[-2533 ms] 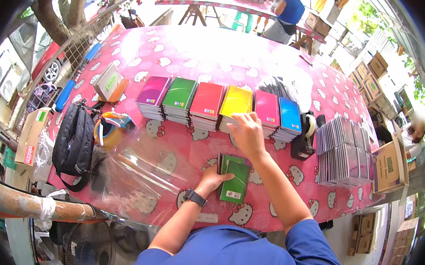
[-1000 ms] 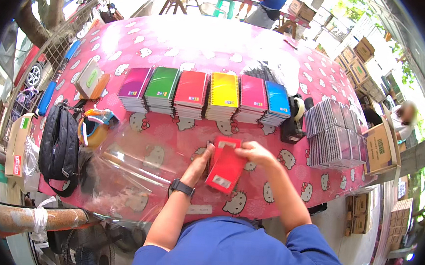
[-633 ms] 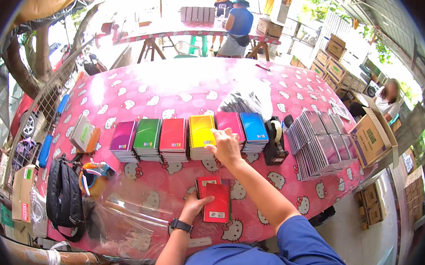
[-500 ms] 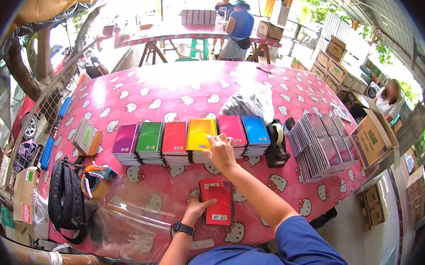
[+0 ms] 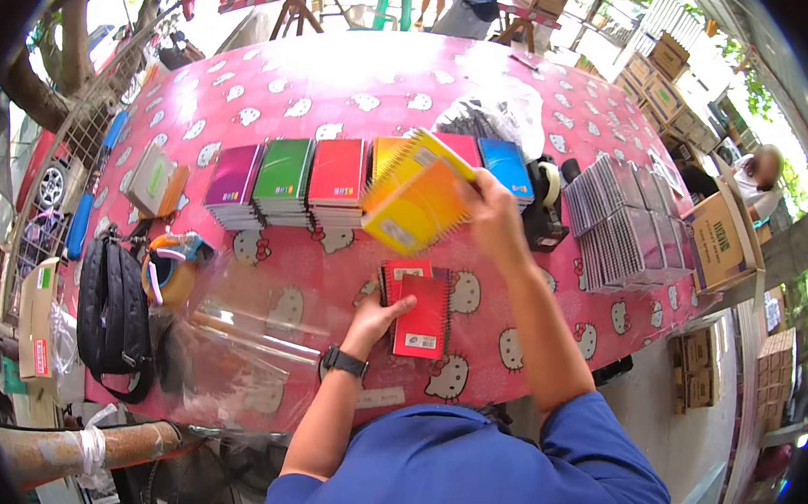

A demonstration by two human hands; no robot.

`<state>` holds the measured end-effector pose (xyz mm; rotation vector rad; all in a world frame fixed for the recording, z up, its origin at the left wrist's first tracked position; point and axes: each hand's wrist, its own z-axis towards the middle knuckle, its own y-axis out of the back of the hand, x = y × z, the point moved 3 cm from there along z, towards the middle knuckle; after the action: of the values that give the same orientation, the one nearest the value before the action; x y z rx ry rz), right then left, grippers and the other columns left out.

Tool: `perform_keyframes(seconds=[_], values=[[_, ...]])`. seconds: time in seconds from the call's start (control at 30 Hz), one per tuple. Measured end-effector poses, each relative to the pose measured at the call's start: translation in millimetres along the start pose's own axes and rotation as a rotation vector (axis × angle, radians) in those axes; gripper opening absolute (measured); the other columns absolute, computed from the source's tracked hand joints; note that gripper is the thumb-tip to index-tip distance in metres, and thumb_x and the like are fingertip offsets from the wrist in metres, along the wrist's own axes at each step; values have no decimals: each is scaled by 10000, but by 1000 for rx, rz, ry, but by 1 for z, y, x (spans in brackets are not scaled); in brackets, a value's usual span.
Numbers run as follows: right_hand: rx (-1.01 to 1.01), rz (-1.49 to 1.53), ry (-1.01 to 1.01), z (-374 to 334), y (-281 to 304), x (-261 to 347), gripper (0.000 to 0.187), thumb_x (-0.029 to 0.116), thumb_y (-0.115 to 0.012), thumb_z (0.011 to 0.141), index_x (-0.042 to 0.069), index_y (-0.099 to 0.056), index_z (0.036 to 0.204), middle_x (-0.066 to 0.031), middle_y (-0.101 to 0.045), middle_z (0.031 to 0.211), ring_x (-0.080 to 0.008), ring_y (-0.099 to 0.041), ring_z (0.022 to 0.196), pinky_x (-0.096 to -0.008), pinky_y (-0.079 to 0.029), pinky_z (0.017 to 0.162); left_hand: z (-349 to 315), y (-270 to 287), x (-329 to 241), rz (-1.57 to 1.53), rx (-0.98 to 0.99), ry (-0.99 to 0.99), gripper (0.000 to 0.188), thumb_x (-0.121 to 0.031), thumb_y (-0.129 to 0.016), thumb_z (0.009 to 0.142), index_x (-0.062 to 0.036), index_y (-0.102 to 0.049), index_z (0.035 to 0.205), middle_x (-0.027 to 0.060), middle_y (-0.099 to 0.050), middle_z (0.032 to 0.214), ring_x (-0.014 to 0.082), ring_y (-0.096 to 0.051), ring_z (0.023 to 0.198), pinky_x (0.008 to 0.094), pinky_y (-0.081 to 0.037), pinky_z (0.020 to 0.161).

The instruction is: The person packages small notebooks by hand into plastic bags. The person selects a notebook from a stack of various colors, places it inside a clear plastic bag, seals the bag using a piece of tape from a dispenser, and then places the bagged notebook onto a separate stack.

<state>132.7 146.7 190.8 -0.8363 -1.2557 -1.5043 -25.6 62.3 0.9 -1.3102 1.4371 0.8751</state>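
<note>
Brightly lit by daylight, strongest from the open far side. Washed out to near white across the far end of the pink tablecloth (image 5: 361,66). Streaked with glare on the clear plastic sheet (image 5: 262,340). Shadowed beneath the near table edge, lower left. Slightly blurred at the right hand (image 5: 493,210). Bowed along straight edges toward the rim; enclosed by black corners.

My left hand (image 5: 376,320) stays low in front of me, thumb (image 5: 404,304) pressed flat in a clamp, forearm (image 5: 328,420) slanting inward. My right hand (image 5: 498,212) is raised farther out (it looks slightly blurred), fingers (image 5: 486,185) pinched together, its forearm (image 5: 552,342) angled toward my left.
</note>
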Motion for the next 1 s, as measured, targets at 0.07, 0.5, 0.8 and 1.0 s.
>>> perform_keyframes(seconds=[0.07, 0.5, 0.8, 1.0], values=[[271, 430, -205, -11, 11, -36, 181, 181, -560, 901, 6, -601, 926, -27, -613, 828, -91, -541, 754, -281, -432, 681, 7, 7, 16, -262, -133, -77, 691, -545, -504, 870, 36, -484, 1244, 132, -536, 1231, 196, -505, 1126, 312, -378, 965], [-256, -862, 304, 19, 12, -77, 404, 219, -713, 718, 79, -574, 1070, -80, -579, 1081, -259, -480, 1036, -420, -378, 848, 5, 1, 0, -175, 26, 34, 477, -207, -709, 748, 39, -536, 1118, 122, -632, 1031, 205, -615, 913, 311, -480, 797], [-211, -1084, 532, 37, 11, -95, 168, 119, -627, 717, 136, -608, 883, -40, -568, 893, -212, -486, 997, -433, -333, 864, 7, -8, 0, -235, 11, -11, 445, -228, -726, 750, 46, -575, 1066, 119, -647, 987, 191, -632, 862, 308, -508, 744], [-330, -65, 159, -4, 47, -49, 130, 155, -584, 882, 50, -626, 947, -28, -599, 727, -111, -516, 575, -240, -385, 506, 0, -4, -2, -191, -21, -60, 454, -222, -731, 746, 47, -561, 1070, 113, -648, 976, 181, -630, 850, 301, -500, 746]])
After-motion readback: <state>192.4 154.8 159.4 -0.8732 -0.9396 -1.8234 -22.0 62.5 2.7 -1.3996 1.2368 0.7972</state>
